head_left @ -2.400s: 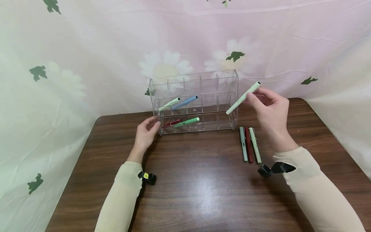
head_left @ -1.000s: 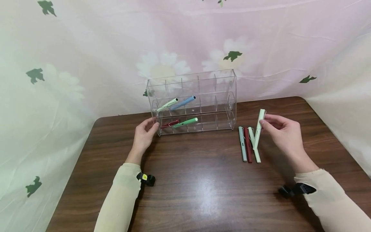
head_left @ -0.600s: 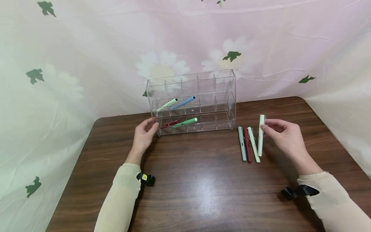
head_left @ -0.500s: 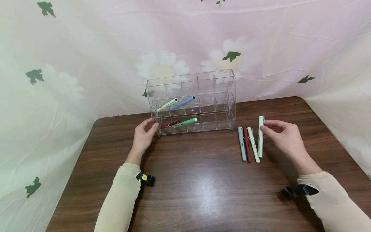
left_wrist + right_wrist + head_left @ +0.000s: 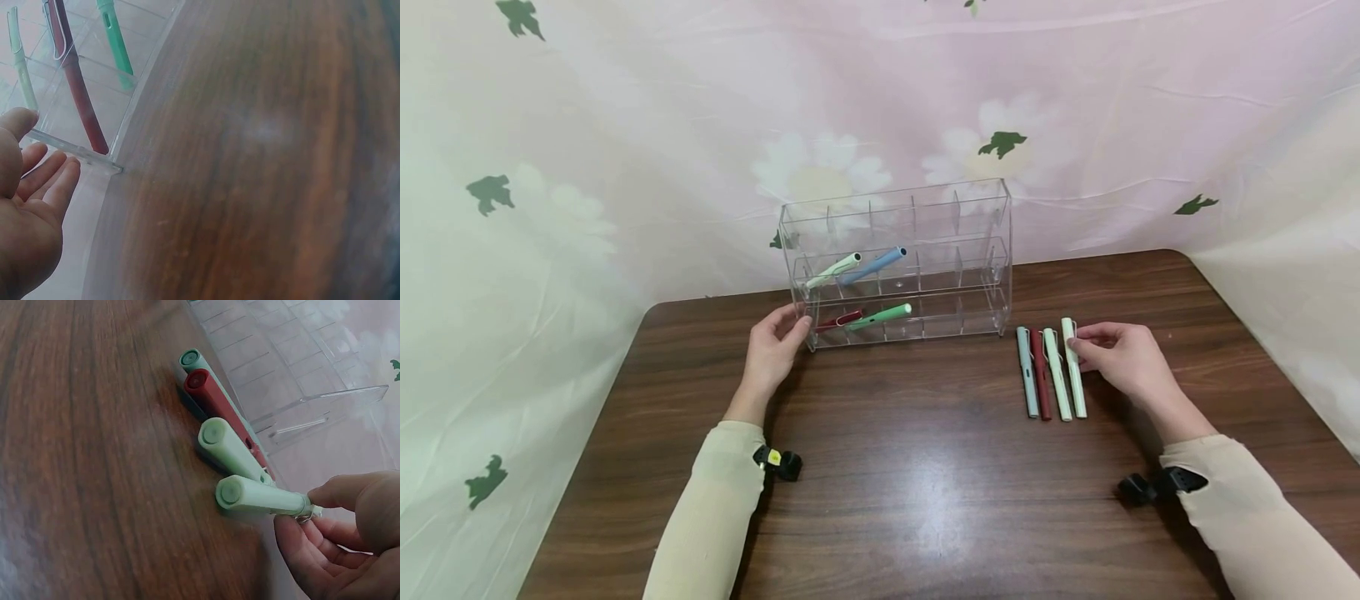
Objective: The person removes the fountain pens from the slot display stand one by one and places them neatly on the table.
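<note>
My right hand (image 5: 1120,358) pinches a pale green pen (image 5: 1075,383) near its clip end between thumb and fingers. The pen lies at the right end of a row on the table, beside a second pale green pen (image 5: 1057,383), a dark red pen (image 5: 1041,383) and a grey-blue pen (image 5: 1027,379). In the right wrist view, the round end of the held pen (image 5: 250,495) faces the camera. My left hand (image 5: 772,346) grips the left side of a clear tiered pen stand (image 5: 943,327), its thumb and fingers on either side of the panel.
The stand's middle tier has a pale green pen (image 5: 835,271) and a blue pen (image 5: 876,265) leaning in it. On the lowest tier are a dark red pen (image 5: 840,320) and a green pen (image 5: 882,316). A flowered cloth (image 5: 700,150) hangs behind the wooden table (image 5: 880,500).
My right hand has carried the pale green pen from beside the stand down to the row's right end and lowered it alongside the others. The left hand keeps its grip on the stand.
</note>
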Tool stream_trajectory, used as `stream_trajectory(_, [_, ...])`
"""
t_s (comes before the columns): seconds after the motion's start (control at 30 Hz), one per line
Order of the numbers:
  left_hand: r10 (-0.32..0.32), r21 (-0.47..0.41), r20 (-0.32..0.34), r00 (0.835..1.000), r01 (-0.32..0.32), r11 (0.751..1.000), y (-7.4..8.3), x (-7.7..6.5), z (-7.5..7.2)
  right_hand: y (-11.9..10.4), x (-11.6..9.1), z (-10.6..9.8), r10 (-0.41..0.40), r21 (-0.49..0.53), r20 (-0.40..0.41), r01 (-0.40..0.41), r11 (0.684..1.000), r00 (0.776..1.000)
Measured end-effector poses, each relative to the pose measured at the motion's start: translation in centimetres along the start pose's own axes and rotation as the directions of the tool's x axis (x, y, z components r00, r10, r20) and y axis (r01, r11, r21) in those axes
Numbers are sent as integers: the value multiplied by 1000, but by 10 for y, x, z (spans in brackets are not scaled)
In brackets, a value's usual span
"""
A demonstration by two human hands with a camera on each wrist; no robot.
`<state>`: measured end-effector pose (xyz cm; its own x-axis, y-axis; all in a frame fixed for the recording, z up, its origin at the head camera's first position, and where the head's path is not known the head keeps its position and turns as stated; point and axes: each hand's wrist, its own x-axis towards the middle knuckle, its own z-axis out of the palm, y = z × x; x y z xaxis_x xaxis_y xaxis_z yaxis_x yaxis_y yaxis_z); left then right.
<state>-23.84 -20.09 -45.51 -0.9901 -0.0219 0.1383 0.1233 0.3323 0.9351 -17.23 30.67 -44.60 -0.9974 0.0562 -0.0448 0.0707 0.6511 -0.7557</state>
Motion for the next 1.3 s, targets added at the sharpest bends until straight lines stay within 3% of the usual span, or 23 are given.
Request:
stream_trajectory(0.5, [-21,7,6,1000,21,1000,3,-1,0,-8,5,4,74,-46,65,-71,996,995])
stream_trajectory(1.0, [-43,11,11,999,43,999,4,-1,-1,-13,10,3,87,-149,97,-72,986,991])
stream_trajectory(1.3, [-47,7,13,999,47,999,4,0,0,-7,3,-1,89,-95,110,-79,992,990])
